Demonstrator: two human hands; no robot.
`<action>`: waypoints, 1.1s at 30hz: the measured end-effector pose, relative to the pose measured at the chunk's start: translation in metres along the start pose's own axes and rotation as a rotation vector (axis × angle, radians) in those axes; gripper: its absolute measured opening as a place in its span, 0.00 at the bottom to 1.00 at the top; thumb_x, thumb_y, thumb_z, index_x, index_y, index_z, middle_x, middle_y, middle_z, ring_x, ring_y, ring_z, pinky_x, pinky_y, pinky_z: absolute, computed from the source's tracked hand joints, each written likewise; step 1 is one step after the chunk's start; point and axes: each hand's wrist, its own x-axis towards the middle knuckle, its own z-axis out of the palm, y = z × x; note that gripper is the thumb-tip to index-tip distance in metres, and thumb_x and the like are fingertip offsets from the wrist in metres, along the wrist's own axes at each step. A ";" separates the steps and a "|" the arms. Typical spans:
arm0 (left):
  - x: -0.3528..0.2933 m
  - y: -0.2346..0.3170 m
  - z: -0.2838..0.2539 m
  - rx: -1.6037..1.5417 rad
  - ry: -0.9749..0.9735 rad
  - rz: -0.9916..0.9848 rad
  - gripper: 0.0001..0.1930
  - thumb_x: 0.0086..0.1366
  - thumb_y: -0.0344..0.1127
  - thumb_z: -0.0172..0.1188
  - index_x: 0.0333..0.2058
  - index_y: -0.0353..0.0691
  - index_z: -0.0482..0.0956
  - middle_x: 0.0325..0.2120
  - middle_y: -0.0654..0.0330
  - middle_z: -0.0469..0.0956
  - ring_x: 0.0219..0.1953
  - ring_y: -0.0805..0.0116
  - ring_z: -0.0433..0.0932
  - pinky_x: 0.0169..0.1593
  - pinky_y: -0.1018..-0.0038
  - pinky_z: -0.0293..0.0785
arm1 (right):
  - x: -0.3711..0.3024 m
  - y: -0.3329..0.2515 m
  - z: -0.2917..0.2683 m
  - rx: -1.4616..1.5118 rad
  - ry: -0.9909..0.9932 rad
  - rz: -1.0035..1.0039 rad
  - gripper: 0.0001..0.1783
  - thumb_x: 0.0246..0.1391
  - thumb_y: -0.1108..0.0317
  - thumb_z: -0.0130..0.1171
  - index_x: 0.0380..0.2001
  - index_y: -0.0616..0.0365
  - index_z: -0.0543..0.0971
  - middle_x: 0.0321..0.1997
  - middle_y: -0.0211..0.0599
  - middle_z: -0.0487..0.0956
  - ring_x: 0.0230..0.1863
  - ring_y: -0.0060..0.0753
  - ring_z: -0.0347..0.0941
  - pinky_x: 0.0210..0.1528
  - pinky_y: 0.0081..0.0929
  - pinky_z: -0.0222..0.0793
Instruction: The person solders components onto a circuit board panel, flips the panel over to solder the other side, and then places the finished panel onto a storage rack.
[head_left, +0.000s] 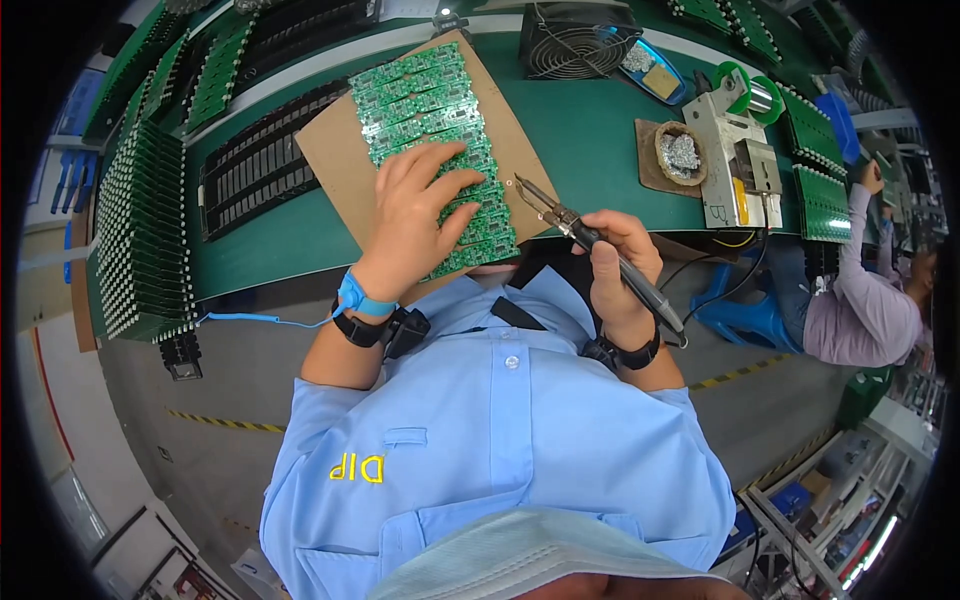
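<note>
A panel of green circuit boards (418,98) lies on a square brown board (335,148) at the bench's front edge. My left hand (412,205) rests over the panel's middle, its fingers spread and touching the boards. In my right hand (625,272) is a soldering iron (572,224) with a dark handle. Its metal tip points up and left, just off the panel's right side. Whether the tip touches anything, I cannot tell. A blue wrist strap (368,300) with a cord circles my left wrist.
Right of the brown board stand a bowl of silvery scraps (680,158) and a pale device (718,130) with a green-rimmed spool (748,94). A black fan (580,45) sits behind. At left are a black slotted tray (258,165) and racked green boards (145,235). A co-worker (868,310) sits at far right.
</note>
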 end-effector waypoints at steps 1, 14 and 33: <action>0.000 0.000 0.002 -0.004 -0.002 -0.003 0.15 0.53 0.31 0.70 0.42 0.45 0.84 0.54 0.58 0.76 0.57 0.51 0.71 0.61 0.55 0.63 | 0.001 0.003 -0.001 -0.002 0.000 0.005 0.30 0.63 0.47 0.61 0.47 0.68 0.77 0.40 0.40 0.82 0.37 0.26 0.77 0.42 0.22 0.74; -0.001 -0.003 0.011 0.002 0.016 -0.066 0.13 0.55 0.33 0.66 0.41 0.52 0.85 0.51 0.62 0.76 0.54 0.55 0.70 0.59 0.58 0.60 | 0.009 0.007 0.003 -0.277 -0.033 -0.177 0.17 0.45 0.80 0.73 0.39 0.62 0.80 0.28 0.32 0.82 0.29 0.18 0.77 0.33 0.15 0.71; 0.003 -0.002 0.003 -0.012 -0.033 -0.054 0.15 0.54 0.31 0.67 0.42 0.52 0.84 0.50 0.62 0.76 0.55 0.54 0.70 0.60 0.56 0.60 | 0.023 0.009 0.007 -0.220 -0.026 -0.142 0.15 0.49 0.85 0.67 0.41 0.64 0.79 0.33 0.37 0.84 0.35 0.22 0.82 0.40 0.18 0.76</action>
